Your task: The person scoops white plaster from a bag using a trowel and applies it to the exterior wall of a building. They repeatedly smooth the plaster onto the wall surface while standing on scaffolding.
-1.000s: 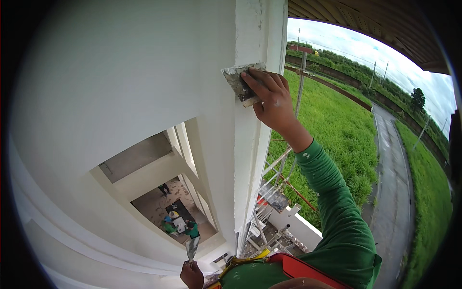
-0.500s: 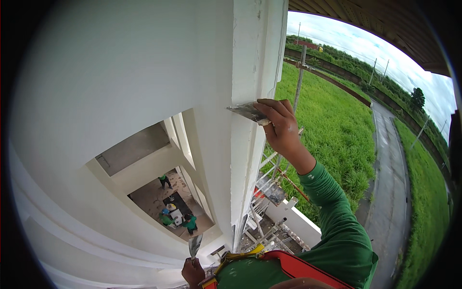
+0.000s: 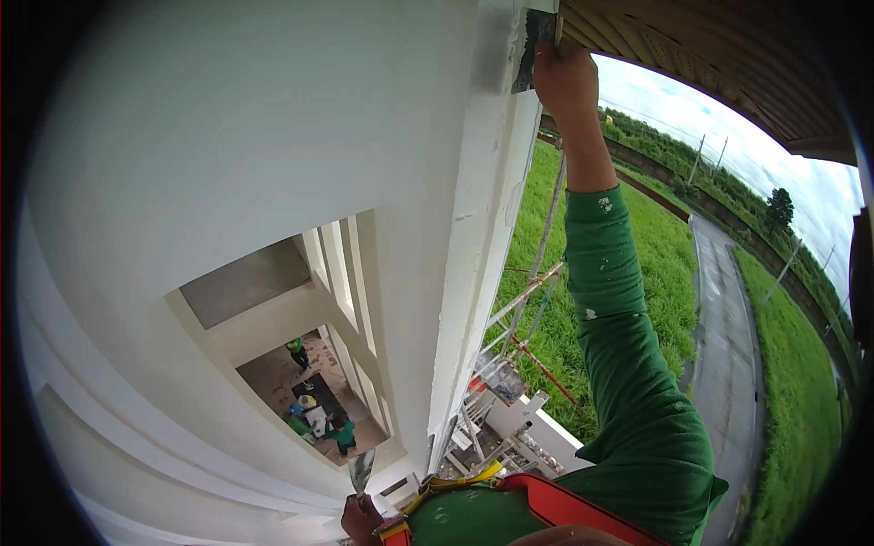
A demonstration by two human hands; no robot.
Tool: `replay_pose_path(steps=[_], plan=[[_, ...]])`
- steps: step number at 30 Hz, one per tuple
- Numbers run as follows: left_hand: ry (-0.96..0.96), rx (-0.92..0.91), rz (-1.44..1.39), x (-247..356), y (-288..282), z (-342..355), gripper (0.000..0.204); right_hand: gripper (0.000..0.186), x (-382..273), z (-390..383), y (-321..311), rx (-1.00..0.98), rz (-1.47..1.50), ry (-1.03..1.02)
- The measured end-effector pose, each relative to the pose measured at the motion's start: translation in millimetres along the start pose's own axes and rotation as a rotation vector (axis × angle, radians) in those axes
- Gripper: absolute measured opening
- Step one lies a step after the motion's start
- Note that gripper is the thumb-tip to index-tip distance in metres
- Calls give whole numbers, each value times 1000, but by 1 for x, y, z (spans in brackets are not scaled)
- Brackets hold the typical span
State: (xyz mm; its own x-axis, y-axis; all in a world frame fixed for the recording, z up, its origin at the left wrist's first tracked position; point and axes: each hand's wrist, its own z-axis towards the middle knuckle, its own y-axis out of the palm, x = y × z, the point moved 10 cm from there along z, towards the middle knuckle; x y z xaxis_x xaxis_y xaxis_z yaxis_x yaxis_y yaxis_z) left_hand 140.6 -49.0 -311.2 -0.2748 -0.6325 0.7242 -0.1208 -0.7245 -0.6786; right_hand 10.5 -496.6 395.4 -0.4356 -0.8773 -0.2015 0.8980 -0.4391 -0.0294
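Note:
High on the white wall edge [image 3: 469,182], my right hand [image 3: 566,80] is closed on a flat, dark metal putty blade [image 3: 535,45]. The blade lies against the edge's narrow face, close under the ribbed overhang. My right arm stretches up in a green sleeve spotted with white. Low in front of my chest, my left hand [image 3: 361,519] grips a putty knife [image 3: 361,470] by its handle, with the blade pointing up. The left-hand knife appears apart from the wall. Thin cracks and rough filler show along the wall edge.
Brown ribbed eaves [image 3: 692,55] hang overhead at the right. Through a wall opening, several people [image 3: 341,437] stand far below by a dark table. Scaffold poles [image 3: 537,282] rise beside the wall over green grass [image 3: 655,273]. A red harness strap [image 3: 574,505] crosses my chest.
My right hand has moved up the wall edge with the putty blade, from mid-height to just below the eaves, straightening the arm. My left hand has stayed nearly in place with its knife.

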Motion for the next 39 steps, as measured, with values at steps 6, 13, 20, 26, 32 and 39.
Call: replay_pose_path(steps=[6,13,20,26,32,39], plan=[[-14,14,1,-20,-13,-2,19,35,-36,-4,31,-12,-68,-18],[3,57,-13,-33,-26,7,19,35,-77,-20,31,-32,-1,-139],[52,69,11,-24,-38,16,19,32,-56,65,-18,199,75,-288],[35,16,16,-22,-31,20,17,33,-67,59,6,139,132,-584],[18,6,-17,-21,-23,15,17,59,-36,-67,26,-13,22,-599],[44,-67,39,-9,-16,18,18,70,0,-233,34,-256,33,-418]])
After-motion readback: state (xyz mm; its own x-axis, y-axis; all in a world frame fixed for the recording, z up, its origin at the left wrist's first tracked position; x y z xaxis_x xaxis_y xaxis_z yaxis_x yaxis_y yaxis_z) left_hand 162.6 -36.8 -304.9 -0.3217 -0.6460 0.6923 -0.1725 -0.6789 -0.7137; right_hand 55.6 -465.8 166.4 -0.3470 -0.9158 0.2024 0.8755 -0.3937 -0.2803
